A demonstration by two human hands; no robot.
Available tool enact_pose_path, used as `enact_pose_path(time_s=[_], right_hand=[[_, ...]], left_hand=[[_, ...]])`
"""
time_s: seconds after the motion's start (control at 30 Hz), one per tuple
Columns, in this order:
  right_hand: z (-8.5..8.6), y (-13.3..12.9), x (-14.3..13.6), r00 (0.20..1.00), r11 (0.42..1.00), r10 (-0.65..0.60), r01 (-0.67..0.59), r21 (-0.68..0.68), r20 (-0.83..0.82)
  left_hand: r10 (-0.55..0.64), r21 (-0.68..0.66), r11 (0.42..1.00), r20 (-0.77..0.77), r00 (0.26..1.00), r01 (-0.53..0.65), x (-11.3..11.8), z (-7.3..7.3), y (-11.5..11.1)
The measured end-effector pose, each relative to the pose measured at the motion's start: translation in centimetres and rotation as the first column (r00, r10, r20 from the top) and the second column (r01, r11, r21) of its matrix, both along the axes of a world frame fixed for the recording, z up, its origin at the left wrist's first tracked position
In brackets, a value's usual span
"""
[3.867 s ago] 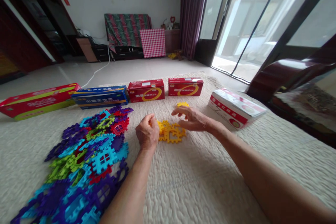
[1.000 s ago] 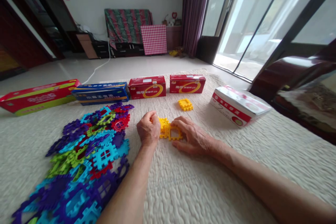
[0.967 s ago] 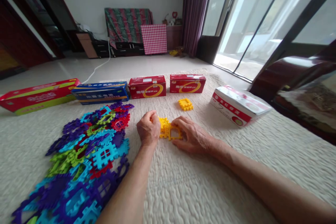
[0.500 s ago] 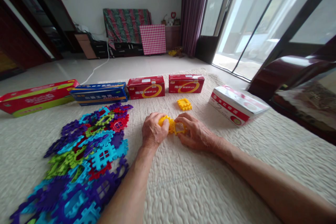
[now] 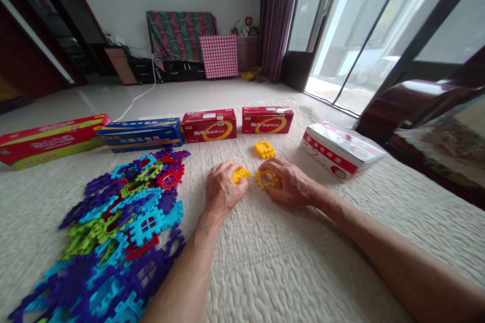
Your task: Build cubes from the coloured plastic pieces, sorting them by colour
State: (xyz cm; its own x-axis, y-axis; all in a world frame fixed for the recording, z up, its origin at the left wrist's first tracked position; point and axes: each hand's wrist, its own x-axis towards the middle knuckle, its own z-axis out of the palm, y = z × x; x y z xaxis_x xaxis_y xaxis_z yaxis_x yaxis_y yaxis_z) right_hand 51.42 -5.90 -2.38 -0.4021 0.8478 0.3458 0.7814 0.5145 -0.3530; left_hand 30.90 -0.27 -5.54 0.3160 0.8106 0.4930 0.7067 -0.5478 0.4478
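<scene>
My left hand is closed around several yellow plastic building pieces with notched edges, low over the quilted cover. Just to its right, my right hand grips a yellow square frame piece with an open middle, fingers along its right side. A narrow gap separates the pieces in the two hands. Beyond them lies a small stack of yellow notched pieces. Left of my left forearm spreads a heap of purple, blue, green and red interlocking pieces.
A row of boxes stands ahead: a long red-green box, a blue box, a red box and another red box. A white-and-red box sits to the right, near a dark wooden armrest.
The yellow pieces in my two hands have come apart. My right hand has moved slightly right with its frame piece, while my left hand keeps its pieces nearly in place.
</scene>
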Motion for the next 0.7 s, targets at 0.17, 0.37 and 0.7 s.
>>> enact_pose_path(time_s=[0.17, 0.37, 0.7], right_hand=[[0.0, -0.1, -0.4, 0.99, 0.989, -0.143, 0.142, 0.046, 0.016], [0.4, -0.7, -2.6, 0.936, 0.938, -0.337, 0.343, -0.055, 0.102], [-0.7, 1.2, -1.1, 0.904, 0.921, -0.369, 0.386, 0.046, -0.215]], left_hand=[[-0.002, 0.007, 1.0, 0.011, 1.0, 0.002, 0.0, -0.1, 0.0], [0.001, 0.003, 1.0, 0.016, 1.0, -0.001, 0.1, 0.1, -0.1], [0.0, -0.024, 1.0, 0.019, 1.0, 0.0, 0.1, 0.4, -0.2]])
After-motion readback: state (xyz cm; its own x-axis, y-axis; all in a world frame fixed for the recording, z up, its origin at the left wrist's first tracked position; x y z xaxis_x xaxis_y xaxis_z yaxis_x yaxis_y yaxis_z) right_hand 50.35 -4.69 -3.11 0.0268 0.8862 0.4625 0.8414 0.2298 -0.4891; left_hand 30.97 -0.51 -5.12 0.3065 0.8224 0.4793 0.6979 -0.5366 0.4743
